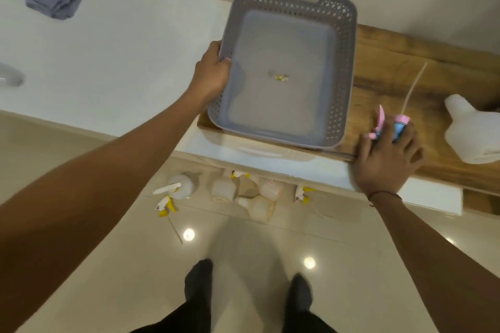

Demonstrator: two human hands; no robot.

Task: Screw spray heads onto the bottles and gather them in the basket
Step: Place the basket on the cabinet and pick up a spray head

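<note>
Lying on the floor under the counter edge, several bottles [244,192] and yellow heads [166,204] sit well out of reach; a forward step could kick them. Higher up, the right hand [387,159] spreads over a pink head [391,124], fingers apart, whether gripping I cannot tell; its thin tube could snag. The left hand [213,73] clamps the basket [345,67] rim; the basket overhangs the board [405,81] and could tip. One bottle [470,130] lies right.
</note>
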